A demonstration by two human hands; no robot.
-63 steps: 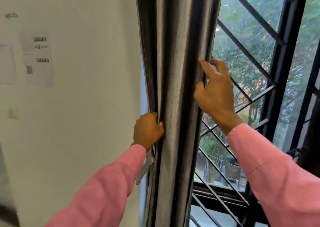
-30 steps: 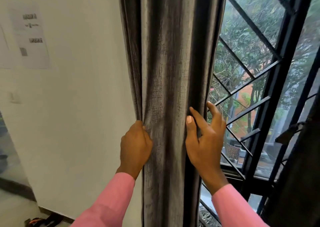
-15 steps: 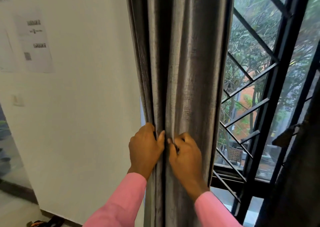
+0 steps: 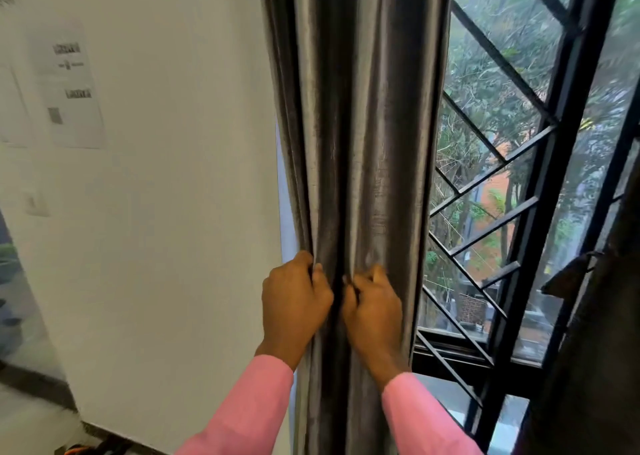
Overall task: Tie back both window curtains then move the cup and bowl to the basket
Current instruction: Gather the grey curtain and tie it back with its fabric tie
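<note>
- Head view: we see the grey curtain (image 4: 363, 125) hanging gathered in tall, upright folds between the white wall (image 4: 180, 229) and the black window grille (image 4: 554, 149).
- Our left grip (image 4: 294, 310) is curled tight round the curtain's left folds, knuckles towards us, fingertips buried in the cloth.
- Our right grip (image 4: 375, 310) sits just beside it at the same height, also curled on the cloth, holding the folds right of a deep, dark crease. That crease is all that parts the two.
- Both pink sleeves (image 4: 426, 416) come up from the lower edge, close together in front of the curtain's lower part.
- The curtain's left edge runs close along the wall's corner, with a thin, pale strip showing between them.
- Its right edge hangs free in front of the glass, and the slanted grille bars start just beside it.
- To the right, the window stands uncovered as far as the second curtain (image 4: 595, 350), a dark mass at the picture's right edge.
- A dark flap (image 4: 568, 276) juts from that second curtain towards the glass; we cannot tell what it is.
- Paper sheets (image 4: 69, 87) and a wall switch (image 4: 34, 203) are on the wall, well left of our hands; the print is blurred.
- A bit of floor (image 4: 20, 420) shows at the lower left.
</note>
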